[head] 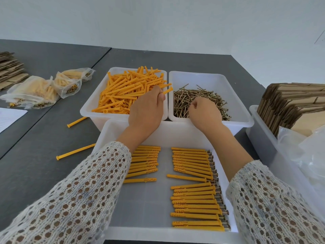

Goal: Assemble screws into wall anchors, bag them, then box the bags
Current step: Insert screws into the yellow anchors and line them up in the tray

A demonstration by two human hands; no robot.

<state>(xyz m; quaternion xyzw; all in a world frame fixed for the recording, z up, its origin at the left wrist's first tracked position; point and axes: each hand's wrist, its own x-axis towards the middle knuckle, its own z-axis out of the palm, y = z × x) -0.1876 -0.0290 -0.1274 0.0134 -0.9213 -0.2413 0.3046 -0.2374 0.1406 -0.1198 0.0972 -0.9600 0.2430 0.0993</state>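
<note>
An orange anchor [167, 90] is pinched in the left hand [147, 110] over the anchor bin [88, 110]. The right hand [204, 112] is curled into the screws [198, 95]; what its fingers hold cannot be told. Assembled anchors [193, 199] are laid in rows in the near tray [158, 234].

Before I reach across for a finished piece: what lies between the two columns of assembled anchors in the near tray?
In the head view, only a bare strip of the tray's floor separates the left column from the right column.
</note>
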